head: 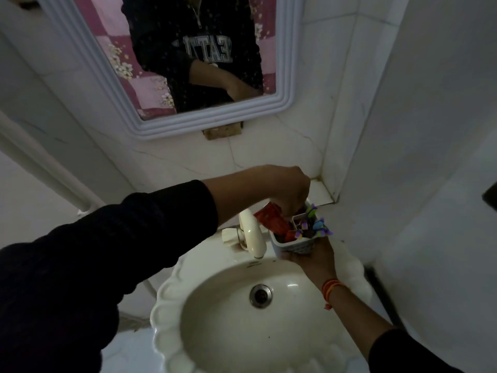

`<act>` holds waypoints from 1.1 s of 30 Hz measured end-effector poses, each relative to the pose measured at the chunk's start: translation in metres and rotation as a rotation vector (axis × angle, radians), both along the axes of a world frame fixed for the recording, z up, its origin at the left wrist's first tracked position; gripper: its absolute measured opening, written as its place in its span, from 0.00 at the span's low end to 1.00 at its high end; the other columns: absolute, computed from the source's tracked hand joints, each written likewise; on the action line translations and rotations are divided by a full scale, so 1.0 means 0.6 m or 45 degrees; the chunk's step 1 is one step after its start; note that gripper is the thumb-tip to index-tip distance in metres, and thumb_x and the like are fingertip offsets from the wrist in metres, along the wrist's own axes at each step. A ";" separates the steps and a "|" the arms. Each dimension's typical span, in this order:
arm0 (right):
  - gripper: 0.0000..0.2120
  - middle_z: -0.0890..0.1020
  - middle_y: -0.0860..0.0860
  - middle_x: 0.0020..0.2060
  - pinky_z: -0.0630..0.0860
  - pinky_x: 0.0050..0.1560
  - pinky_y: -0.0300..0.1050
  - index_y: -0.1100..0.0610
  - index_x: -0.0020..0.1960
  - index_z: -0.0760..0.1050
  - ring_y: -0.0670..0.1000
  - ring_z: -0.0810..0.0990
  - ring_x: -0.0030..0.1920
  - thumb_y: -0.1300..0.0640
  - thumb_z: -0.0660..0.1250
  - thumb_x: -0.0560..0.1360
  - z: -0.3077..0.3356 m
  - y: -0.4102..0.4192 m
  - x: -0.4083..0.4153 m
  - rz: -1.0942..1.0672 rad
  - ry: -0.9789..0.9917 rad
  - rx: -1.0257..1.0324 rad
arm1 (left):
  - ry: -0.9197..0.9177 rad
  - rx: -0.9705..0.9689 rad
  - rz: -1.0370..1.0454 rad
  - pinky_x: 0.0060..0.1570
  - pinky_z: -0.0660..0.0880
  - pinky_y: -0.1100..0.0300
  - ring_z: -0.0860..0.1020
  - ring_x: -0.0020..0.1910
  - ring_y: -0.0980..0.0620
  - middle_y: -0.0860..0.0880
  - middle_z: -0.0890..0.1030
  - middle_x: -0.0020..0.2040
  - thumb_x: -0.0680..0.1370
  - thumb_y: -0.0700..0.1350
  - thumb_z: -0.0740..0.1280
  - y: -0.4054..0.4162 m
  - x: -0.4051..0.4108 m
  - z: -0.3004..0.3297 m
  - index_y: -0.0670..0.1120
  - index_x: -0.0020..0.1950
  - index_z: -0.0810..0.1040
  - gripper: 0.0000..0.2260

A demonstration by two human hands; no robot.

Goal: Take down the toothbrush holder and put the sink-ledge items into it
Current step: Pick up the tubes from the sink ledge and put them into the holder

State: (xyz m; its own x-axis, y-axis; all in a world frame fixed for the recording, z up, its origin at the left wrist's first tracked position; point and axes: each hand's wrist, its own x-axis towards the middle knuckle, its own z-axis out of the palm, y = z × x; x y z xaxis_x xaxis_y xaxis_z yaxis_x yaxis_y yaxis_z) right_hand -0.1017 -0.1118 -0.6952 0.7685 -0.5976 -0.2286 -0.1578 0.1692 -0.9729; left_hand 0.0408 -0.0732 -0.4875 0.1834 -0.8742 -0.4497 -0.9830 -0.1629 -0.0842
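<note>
A white toothbrush holder [295, 244] sits in my right hand [313, 258], which cups it from below over the back right of the sink. Inside it stand several toothbrushes [313, 224] with purple, green and blue heads. A red toothpaste tube [271, 220] leans out of the holder toward the left. My left hand [285, 189] reaches over from the left, fingers closed down on the tube's top end at the holder's mouth.
The cream sink [166, 313] with its drain [261, 295] lies below. A cream tap [252, 232] stands just left of the holder. A tiled ledge [322, 193] lies in the corner behind. A white-framed mirror [150, 122] hangs above.
</note>
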 end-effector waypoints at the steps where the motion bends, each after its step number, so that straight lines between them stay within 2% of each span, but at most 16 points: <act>1: 0.54 0.84 0.59 0.54 0.81 0.52 0.71 0.61 0.65 0.76 0.58 0.83 0.50 0.44 0.90 0.44 0.011 0.004 -0.002 -0.011 0.049 0.074 | 0.129 -0.088 0.113 0.40 0.78 0.62 0.82 0.48 0.53 0.50 0.84 0.53 0.73 0.49 0.76 0.005 0.011 0.003 0.51 0.59 0.84 0.15; 2: 0.49 0.84 0.57 0.50 0.81 0.57 0.68 0.62 0.63 0.77 0.52 0.82 0.47 0.44 0.89 0.49 0.010 0.006 -0.004 -0.024 0.157 -0.008 | 0.288 -0.163 0.248 0.41 0.81 0.61 0.85 0.44 0.54 0.50 0.86 0.50 0.74 0.48 0.75 0.013 0.023 0.007 0.50 0.57 0.84 0.13; 4: 0.38 0.83 0.53 0.48 0.83 0.58 0.59 0.63 0.62 0.78 0.47 0.82 0.45 0.54 0.89 0.57 -0.008 0.006 -0.005 -0.062 0.233 -0.240 | 0.560 -0.255 0.503 0.40 0.83 0.62 0.87 0.37 0.56 0.50 0.87 0.48 0.76 0.47 0.74 0.033 0.047 0.015 0.49 0.55 0.85 0.09; 7: 0.42 0.83 0.50 0.54 0.87 0.49 0.51 0.61 0.67 0.74 0.45 0.86 0.52 0.70 0.85 0.56 -0.013 -0.001 0.002 -0.108 0.138 -0.207 | 0.766 -0.308 0.761 0.43 0.85 0.58 0.88 0.40 0.52 0.48 0.87 0.49 0.77 0.54 0.71 0.071 0.082 0.016 0.45 0.56 0.84 0.14; 9: 0.44 0.84 0.47 0.55 0.85 0.55 0.46 0.57 0.66 0.75 0.47 0.84 0.57 0.69 0.87 0.53 -0.016 0.000 0.005 -0.100 0.101 -0.216 | 0.842 -0.349 0.924 0.47 0.85 0.55 0.88 0.42 0.49 0.47 0.87 0.50 0.79 0.54 0.70 0.098 0.104 0.006 0.43 0.57 0.83 0.16; 12: 0.48 0.85 0.53 0.59 0.83 0.61 0.51 0.58 0.68 0.76 0.54 0.82 0.63 0.64 0.89 0.50 -0.015 0.004 0.001 -0.119 0.115 -0.248 | 0.745 -0.473 1.174 0.45 0.84 0.58 0.86 0.41 0.48 0.45 0.87 0.49 0.79 0.47 0.70 0.140 0.142 -0.034 0.39 0.55 0.83 0.12; 14: 0.47 0.85 0.54 0.60 0.81 0.61 0.42 0.60 0.69 0.76 0.53 0.82 0.62 0.62 0.89 0.52 -0.008 0.009 0.003 -0.096 0.119 -0.260 | 0.504 -0.387 1.198 0.41 0.81 0.59 0.84 0.43 0.48 0.44 0.86 0.49 0.78 0.46 0.71 0.169 0.167 -0.078 0.40 0.54 0.84 0.11; 16: 0.44 0.84 0.55 0.58 0.78 0.51 0.25 0.63 0.68 0.76 0.46 0.83 0.56 0.66 0.88 0.54 -0.010 0.005 0.004 -0.071 0.102 -0.243 | 0.278 -0.140 1.109 0.50 0.80 0.56 0.83 0.52 0.45 0.42 0.85 0.55 0.79 0.48 0.69 0.198 0.180 -0.124 0.41 0.61 0.82 0.15; 17: 0.42 0.84 0.56 0.58 0.77 0.46 0.23 0.65 0.67 0.76 0.42 0.84 0.53 0.67 0.87 0.56 -0.008 0.005 0.004 -0.065 0.096 -0.235 | 0.161 -0.064 1.033 0.56 0.79 0.55 0.81 0.57 0.43 0.41 0.83 0.60 0.79 0.48 0.69 0.210 0.184 -0.148 0.41 0.66 0.79 0.18; 18: 0.41 0.84 0.56 0.56 0.78 0.46 0.26 0.65 0.66 0.77 0.42 0.85 0.53 0.64 0.88 0.56 -0.009 0.005 0.004 -0.069 0.102 -0.240 | 0.080 -0.050 0.985 0.59 0.78 0.54 0.80 0.60 0.42 0.40 0.80 0.63 0.79 0.49 0.68 0.224 0.188 -0.172 0.43 0.70 0.76 0.21; 20: 0.47 0.85 0.54 0.55 0.79 0.56 0.37 0.62 0.66 0.78 0.48 0.84 0.58 0.50 0.88 0.51 -0.007 0.009 0.005 -0.079 0.120 -0.285 | 0.026 -0.083 1.029 0.58 0.76 0.54 0.79 0.61 0.40 0.38 0.77 0.65 0.80 0.52 0.66 0.246 0.190 -0.211 0.45 0.72 0.73 0.23; 21: 0.49 0.85 0.53 0.56 0.78 0.59 0.40 0.61 0.67 0.78 0.49 0.83 0.60 0.48 0.87 0.49 -0.005 0.010 0.005 -0.082 0.109 -0.304 | 0.019 -0.101 1.057 0.58 0.75 0.54 0.79 0.62 0.39 0.38 0.77 0.66 0.81 0.54 0.65 0.254 0.191 -0.227 0.44 0.72 0.73 0.23; 24: 0.44 0.84 0.54 0.57 0.76 0.55 0.24 0.63 0.68 0.77 0.52 0.80 0.62 0.65 0.88 0.54 -0.014 0.006 0.009 -0.086 0.104 -0.315 | -0.007 -0.178 1.082 0.62 0.74 0.54 0.78 0.65 0.42 0.41 0.77 0.67 0.81 0.56 0.62 0.269 0.198 -0.261 0.48 0.69 0.77 0.20; 28: 0.41 0.84 0.58 0.58 0.74 0.45 0.17 0.66 0.67 0.77 0.53 0.81 0.61 0.71 0.86 0.56 -0.019 0.006 0.012 -0.061 0.096 -0.305 | 0.129 -0.324 1.111 0.57 0.78 0.51 0.80 0.57 0.41 0.40 0.78 0.61 0.79 0.51 0.67 0.256 0.206 -0.226 0.50 0.68 0.77 0.18; 31: 0.39 0.83 0.59 0.59 0.75 0.40 0.20 0.69 0.67 0.76 0.48 0.84 0.57 0.76 0.84 0.58 -0.013 0.004 0.010 -0.068 0.118 -0.265 | 0.447 -0.733 1.233 0.48 0.82 0.59 0.85 0.44 0.53 0.48 0.86 0.43 0.73 0.49 0.77 0.230 0.191 -0.153 0.44 0.52 0.84 0.12; 33: 0.37 0.82 0.58 0.58 0.76 0.37 0.23 0.69 0.67 0.76 0.45 0.84 0.54 0.74 0.83 0.60 -0.011 0.006 0.008 -0.055 0.141 -0.251 | 0.647 -1.051 1.169 0.42 0.82 0.67 0.86 0.40 0.56 0.53 0.85 0.39 0.70 0.46 0.79 0.212 0.159 -0.102 0.43 0.48 0.85 0.11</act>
